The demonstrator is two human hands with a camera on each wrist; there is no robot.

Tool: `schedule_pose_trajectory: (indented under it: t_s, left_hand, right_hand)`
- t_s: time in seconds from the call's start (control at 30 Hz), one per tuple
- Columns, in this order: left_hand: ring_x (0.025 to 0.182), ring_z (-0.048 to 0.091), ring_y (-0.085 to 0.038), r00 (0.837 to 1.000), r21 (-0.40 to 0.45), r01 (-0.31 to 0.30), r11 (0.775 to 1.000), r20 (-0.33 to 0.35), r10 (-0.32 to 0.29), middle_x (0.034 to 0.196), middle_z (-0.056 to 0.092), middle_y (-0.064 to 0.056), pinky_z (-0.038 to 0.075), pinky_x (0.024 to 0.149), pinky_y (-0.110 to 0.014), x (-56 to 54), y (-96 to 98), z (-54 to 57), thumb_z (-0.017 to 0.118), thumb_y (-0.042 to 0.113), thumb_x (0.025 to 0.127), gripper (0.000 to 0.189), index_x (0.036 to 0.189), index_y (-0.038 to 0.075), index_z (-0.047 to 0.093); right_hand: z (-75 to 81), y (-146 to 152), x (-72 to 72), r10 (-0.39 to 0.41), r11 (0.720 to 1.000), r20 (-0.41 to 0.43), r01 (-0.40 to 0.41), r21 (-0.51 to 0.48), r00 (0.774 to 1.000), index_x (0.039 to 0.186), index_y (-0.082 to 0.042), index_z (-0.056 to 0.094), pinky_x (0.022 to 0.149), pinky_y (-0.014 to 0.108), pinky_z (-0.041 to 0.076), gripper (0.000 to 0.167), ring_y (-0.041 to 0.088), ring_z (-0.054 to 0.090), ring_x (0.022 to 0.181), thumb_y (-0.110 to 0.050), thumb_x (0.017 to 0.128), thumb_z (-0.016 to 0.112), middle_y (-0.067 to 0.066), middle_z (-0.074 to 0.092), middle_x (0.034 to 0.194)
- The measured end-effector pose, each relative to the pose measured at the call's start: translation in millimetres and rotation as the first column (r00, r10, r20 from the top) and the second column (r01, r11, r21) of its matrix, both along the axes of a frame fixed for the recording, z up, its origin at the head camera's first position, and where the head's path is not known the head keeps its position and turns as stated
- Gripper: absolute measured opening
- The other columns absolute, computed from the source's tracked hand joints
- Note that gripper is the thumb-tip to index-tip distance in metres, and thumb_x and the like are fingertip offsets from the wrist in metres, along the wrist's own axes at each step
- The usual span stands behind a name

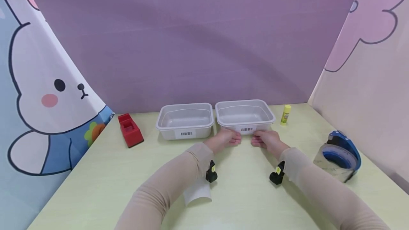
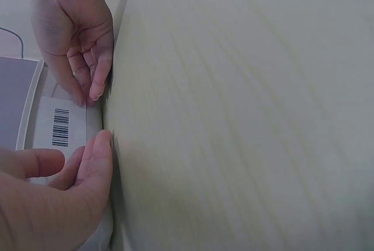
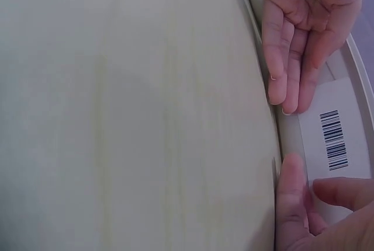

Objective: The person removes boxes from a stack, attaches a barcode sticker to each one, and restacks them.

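Two pale grey plastic containers stand side by side at the back of the table. Both hands are at the front of the right container (image 1: 263, 127), one on each side of its white barcode label (image 1: 246, 129). My left hand (image 1: 226, 138) touches the lower front wall with extended, slightly bent fingers. From the other side, my right hand (image 1: 267, 141) does the same. In the left wrist view, the fingertips of both hands point toward each other along the container's bottom edge, the barcode (image 2: 61, 127) between them. Neither hand's fingers wrap around anything.
The left container (image 1: 202, 133) also bears a barcode label. A red tape dispenser (image 1: 131, 130) lies at the far left. Right of the containers stands a yellow glue stick (image 1: 285, 115). A blue holder with a tape roll (image 1: 354, 152) lies farther right. White paper (image 1: 198, 191) pokes out beneath the left forearm.
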State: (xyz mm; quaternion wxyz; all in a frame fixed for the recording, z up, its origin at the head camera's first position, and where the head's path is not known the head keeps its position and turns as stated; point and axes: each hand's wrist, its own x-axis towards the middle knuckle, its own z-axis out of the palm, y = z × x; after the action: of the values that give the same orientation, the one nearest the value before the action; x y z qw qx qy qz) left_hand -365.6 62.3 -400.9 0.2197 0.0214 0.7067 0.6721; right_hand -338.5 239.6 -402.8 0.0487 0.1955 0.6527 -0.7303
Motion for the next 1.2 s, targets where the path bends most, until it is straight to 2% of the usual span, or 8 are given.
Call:
schedule_pose_trajectory:
  t_s: [0.4,0.53,0.63,0.73,0.93,1.03,1.2]
  left_hand:
    - [0.104,0.068,-0.034,0.999,-0.009,0.034,0.999,0.006,-0.034,0.114,0.066,-0.027,0.058,0.087,-0.033,-0.5,-6.6,1.3,0.055,-0.003,0.091,0.028,0.118,-0.011,0.059]
    - [0.108,0.066,-0.035,0.994,-0.023,0.108,0.994,0.027,-0.107,0.119,0.063,-0.028,0.057,0.091,-0.034,1.9,-15.8,6.8,0.054,0.000,0.094,0.031,0.123,-0.012,0.055]
    - [0.112,0.063,-0.036,0.985,-0.051,0.167,0.985,0.040,-0.165,0.123,0.061,-0.029,0.055,0.095,-0.035,5.8,-26.0,13.0,0.050,0.000,0.096,0.033,0.126,-0.014,0.052]
    - [0.116,0.061,-0.038,0.979,-0.070,0.203,0.977,0.040,-0.200,0.126,0.058,-0.030,0.052,0.099,-0.038,11.1,-36.6,20.0,0.047,0.001,0.097,0.034,0.128,-0.015,0.049]
    - [0.114,0.063,-0.034,0.968,-0.162,0.250,0.955,0.015,-0.251,0.126,0.059,-0.029,0.051,0.100,-0.037,19.9,-59.5,40.7,0.047,0.006,0.099,0.036,0.129,-0.013,0.051]
    - [0.114,0.063,-0.033,0.963,-0.194,0.265,0.944,0.004,-0.270,0.128,0.059,-0.028,0.052,0.099,-0.036,18.0,-72.0,50.5,0.048,0.009,0.100,0.036,0.129,-0.011,0.052]
    - [0.125,0.054,-0.038,0.955,-0.175,0.286,0.942,-0.028,-0.295,0.134,0.054,-0.029,0.045,0.108,-0.041,12.3,-98.0,65.5,0.046,0.009,0.101,0.038,0.133,-0.011,0.049]
  right_hand:
    - [1.8,2,1.8,0.044,0.999,-0.001,-0.044,0.005,0.999,0.118,0.012,0.051,0.068,0.028,0.061,0.027,0.014,0.069,0.060,-0.004,0.096,0.054,0.007,0.067,0.068]
    - [6.4,6,6.7,0.116,0.993,-0.007,-0.116,-0.002,0.993,0.124,0.013,0.047,0.074,0.029,0.061,0.033,0.015,0.070,0.067,-0.005,0.097,0.053,0.008,0.067,0.075]
    - [10.3,11,12.1,0.168,0.986,0.001,-0.168,0.018,0.986,0.120,0.011,0.048,0.077,0.030,0.060,0.030,0.015,0.070,0.070,-0.007,0.097,0.052,0.007,0.067,0.079]
    - [15.4,17,17.5,0.184,0.982,0.025,-0.185,0.047,0.983,0.115,0.010,0.052,0.077,0.029,0.060,0.025,0.014,0.069,0.071,-0.008,0.097,0.053,0.006,0.068,0.078]
    - [38.3,27,25.8,0.263,0.954,-0.003,-0.260,0.147,0.965,0.120,0.014,0.051,0.076,0.027,0.060,0.031,0.012,0.069,0.071,-0.008,0.098,0.051,0.004,0.070,0.078]
    - [55.2,30,27.8,0.295,0.940,-0.030,-0.285,0.190,0.955,0.122,0.014,0.049,0.076,0.026,0.060,0.033,0.011,0.069,0.072,-0.010,0.099,0.050,0.002,0.070,0.077]
    - [80.7,37,26.7,0.304,0.930,-0.079,-0.277,0.243,0.950,0.118,0.009,0.052,0.077,0.025,0.059,0.028,0.008,0.069,0.072,-0.011,0.099,0.050,-0.002,0.069,0.076]
